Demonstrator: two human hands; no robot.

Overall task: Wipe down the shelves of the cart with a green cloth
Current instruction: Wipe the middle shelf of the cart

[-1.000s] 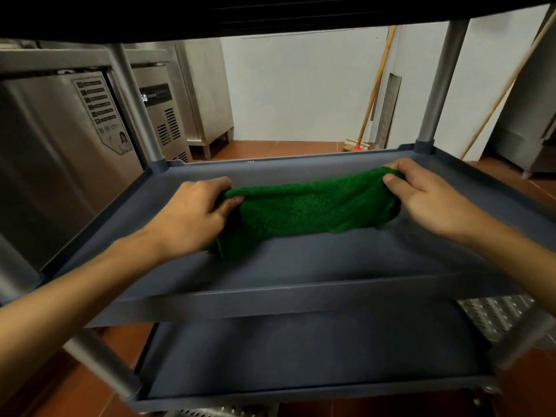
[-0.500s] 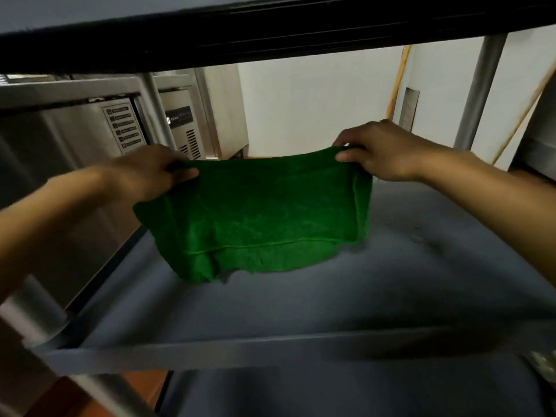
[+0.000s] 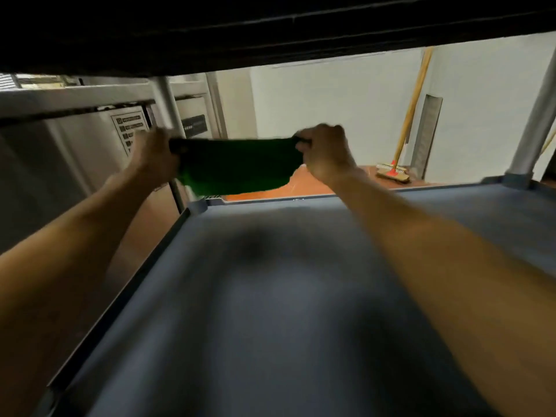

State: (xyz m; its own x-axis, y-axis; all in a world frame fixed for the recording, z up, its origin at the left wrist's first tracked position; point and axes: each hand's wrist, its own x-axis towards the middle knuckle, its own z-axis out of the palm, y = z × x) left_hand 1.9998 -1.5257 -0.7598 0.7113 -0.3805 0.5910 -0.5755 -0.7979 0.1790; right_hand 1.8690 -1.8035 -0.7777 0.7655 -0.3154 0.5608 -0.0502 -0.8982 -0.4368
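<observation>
Sagging between the left grip (image 3: 156,158) and right grip (image 3: 326,155), each pinching a top corner, the green cloth (image 3: 237,168) hangs over the shelf (image 3: 270,296) beneath them; soft and light, it looks best held by those corners

The one head-worn camera sits low and close over the grey shelf (image 3: 285,311), under the dark shelf above (image 3: 270,25), facing forward along it toward the white wall (image 3: 331,100) beyond.
</observation>
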